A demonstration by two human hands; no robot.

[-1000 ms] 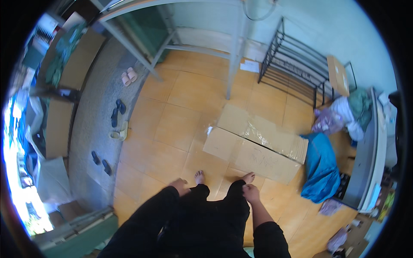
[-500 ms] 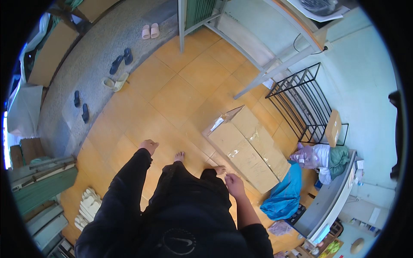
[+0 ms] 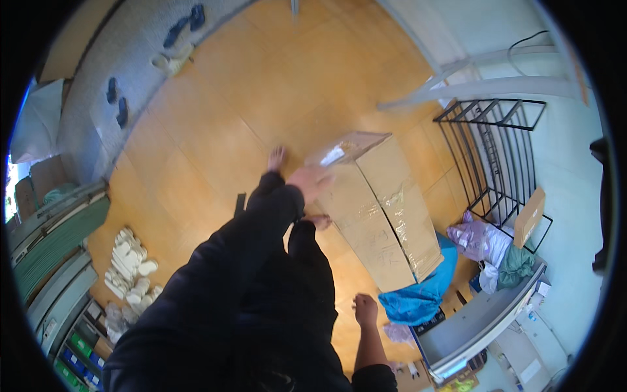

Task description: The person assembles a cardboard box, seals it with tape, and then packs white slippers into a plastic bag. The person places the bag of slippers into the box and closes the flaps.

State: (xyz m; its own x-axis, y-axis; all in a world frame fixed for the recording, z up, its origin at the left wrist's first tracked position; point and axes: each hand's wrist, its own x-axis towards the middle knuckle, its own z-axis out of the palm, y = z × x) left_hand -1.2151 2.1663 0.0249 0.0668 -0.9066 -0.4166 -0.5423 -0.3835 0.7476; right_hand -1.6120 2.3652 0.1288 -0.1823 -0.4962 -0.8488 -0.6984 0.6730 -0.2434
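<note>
A large brown cardboard box (image 3: pixel 382 215), its top seam taped, lies on the tiled floor in front of me and to the right. Over the box's near-left corner, or right beside it, is my left hand (image 3: pixel 310 181); motion blurs its fingers, and whether it touches the cardboard cannot be made out. My right hand (image 3: pixel 366 308) hangs lower down, its fingers curled in and nothing visible in them. Close to that hand, a blue plastic bag (image 3: pixel 418 297) lies against the box's near end.
A black metal rack (image 3: pixel 496 157) stands along the right wall, with bundled bags (image 3: pixel 473 238) below it. White slippers (image 3: pixel 127 261) are heaped at the left. Dark sandals (image 3: pixel 122 112) lie on the grey strip beyond the tiles. A table leg (image 3: pixel 411 98) slants in at upper right.
My left hand has swung forward and right, from open floor to the box's edge. My right hand has drawn back from the box's side. The whole view has shifted with my stepping.
</note>
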